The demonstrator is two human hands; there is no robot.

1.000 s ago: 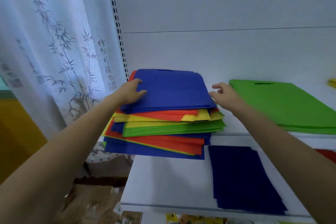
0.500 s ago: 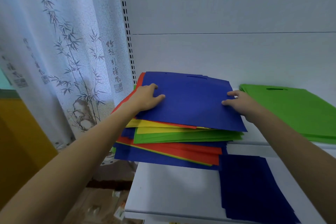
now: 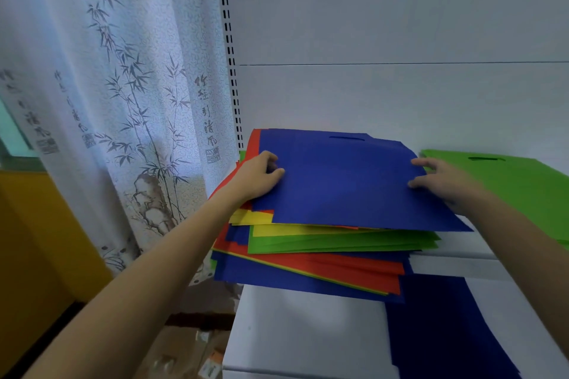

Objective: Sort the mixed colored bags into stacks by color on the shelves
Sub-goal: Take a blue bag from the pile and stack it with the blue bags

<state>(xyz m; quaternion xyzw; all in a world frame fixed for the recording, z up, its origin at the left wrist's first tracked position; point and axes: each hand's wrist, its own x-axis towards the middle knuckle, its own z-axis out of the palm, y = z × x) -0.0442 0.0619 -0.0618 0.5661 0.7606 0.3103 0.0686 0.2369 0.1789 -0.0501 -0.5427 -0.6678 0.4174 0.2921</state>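
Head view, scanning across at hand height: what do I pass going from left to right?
You pass the curtain → left hand → top blue bag → right hand → green bag stack.

Top blue bag (image 3: 345, 181) of mixed stack (image 3: 308, 258) held by left hand (image 3: 258, 175), right hand (image 3: 443, 183); green stack (image 3: 523, 191) beside.

Dim bluish light, soft wide-angle blur
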